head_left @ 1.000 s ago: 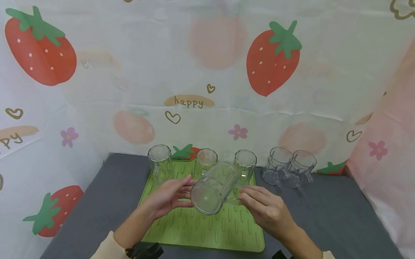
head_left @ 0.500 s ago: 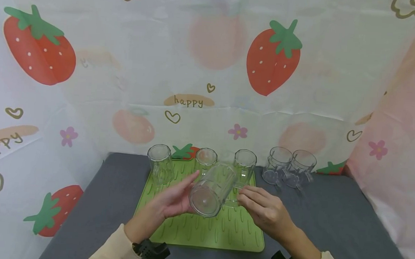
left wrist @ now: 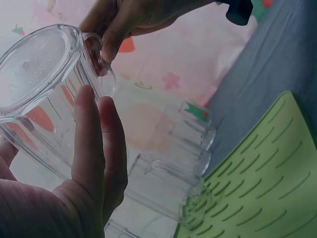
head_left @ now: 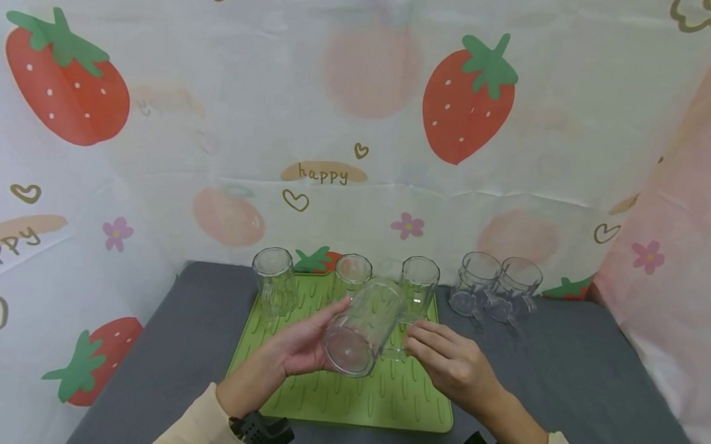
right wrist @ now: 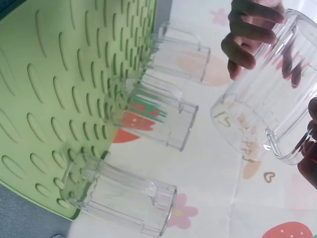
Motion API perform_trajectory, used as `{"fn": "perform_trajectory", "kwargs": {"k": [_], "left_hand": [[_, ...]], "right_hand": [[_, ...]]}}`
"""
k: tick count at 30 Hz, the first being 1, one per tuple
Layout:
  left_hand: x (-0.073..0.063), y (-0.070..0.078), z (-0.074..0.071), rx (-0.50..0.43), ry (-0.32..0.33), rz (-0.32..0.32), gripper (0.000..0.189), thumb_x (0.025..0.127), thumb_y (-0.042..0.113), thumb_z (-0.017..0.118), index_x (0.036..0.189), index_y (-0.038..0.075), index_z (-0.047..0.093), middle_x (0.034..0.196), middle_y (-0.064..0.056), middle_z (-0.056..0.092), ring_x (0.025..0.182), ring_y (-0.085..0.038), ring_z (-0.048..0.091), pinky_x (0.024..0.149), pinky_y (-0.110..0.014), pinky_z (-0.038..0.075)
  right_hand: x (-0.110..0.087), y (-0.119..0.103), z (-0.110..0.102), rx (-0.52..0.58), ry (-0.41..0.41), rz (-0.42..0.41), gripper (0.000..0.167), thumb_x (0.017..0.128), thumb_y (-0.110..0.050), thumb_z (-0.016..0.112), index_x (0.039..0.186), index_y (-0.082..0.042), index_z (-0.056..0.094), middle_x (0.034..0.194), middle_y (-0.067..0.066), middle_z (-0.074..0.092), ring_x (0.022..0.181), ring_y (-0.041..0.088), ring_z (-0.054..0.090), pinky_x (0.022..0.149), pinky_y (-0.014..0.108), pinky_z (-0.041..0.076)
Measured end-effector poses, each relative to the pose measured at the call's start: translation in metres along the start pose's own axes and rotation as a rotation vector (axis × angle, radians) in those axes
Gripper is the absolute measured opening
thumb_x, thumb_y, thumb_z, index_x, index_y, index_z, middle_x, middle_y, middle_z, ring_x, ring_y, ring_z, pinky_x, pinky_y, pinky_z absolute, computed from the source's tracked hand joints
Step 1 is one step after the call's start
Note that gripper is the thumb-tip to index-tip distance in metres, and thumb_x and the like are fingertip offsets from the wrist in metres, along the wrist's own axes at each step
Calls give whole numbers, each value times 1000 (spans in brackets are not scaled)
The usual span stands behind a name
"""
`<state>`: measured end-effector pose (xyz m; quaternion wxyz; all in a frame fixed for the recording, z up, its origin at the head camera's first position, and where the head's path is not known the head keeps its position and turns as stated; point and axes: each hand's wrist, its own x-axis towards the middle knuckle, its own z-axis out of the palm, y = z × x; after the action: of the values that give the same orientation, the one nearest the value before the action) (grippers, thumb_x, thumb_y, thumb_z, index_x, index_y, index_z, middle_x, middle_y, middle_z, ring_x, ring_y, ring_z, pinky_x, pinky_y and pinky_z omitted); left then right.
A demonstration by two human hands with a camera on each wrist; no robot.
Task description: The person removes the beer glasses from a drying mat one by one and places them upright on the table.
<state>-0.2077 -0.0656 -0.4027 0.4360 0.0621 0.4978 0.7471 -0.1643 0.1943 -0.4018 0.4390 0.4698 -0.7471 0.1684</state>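
A clear glass mug is held tilted above the green mat, its base toward me and its mouth angled up and away. My left hand wraps the mug's body from the left, thumb on the upper side. My right hand pinches the handle on the right. In the left wrist view the round base of the mug shows near the left fingers. Seen from the right wrist, left fingertips lie against the glass of the mug.
Three more glass mugs stand along the mat's back edge: left, middle and right. Two others, one mug beside another mug, stand on the grey cloth at the back right. A strawberry-print curtain hangs behind.
My left hand has moved right, from straight fingers beside the mug to a grip around its body. The mug has dropped slightly; my right hand stays on the handle.
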Motion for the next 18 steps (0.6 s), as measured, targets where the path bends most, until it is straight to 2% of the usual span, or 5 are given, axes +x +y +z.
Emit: {"fn": "perform_trajectory", "kwargs": {"k": [4,11,18], "left_hand": [[1,0,1,-18,7,-4,78,99,60,33,146,-2,25,109,-9,64,99,-19,68,84,-35,56],[1,0,0,-35,7,5,80,97,62,42,146,1,26,108,-8,66,100,-19,68,84,-36,56],[0,0,0,-15,23,17,73,101,57,32,148,1,24,108,-5,63,98,-18,68,84,-35,56]], "right_hand": [[-1,0,1,1,-2,6,34,104,-16,46,92,-4,76,90,10,75,86,25,71,74,30,59],[0,-1,1,3,7,13,32,103,-16,47,91,-6,75,91,10,74,86,25,71,74,30,59],[0,-2,0,37,-16,58,31,103,-21,48,96,-6,75,93,9,73,89,24,70,75,30,58]]}}
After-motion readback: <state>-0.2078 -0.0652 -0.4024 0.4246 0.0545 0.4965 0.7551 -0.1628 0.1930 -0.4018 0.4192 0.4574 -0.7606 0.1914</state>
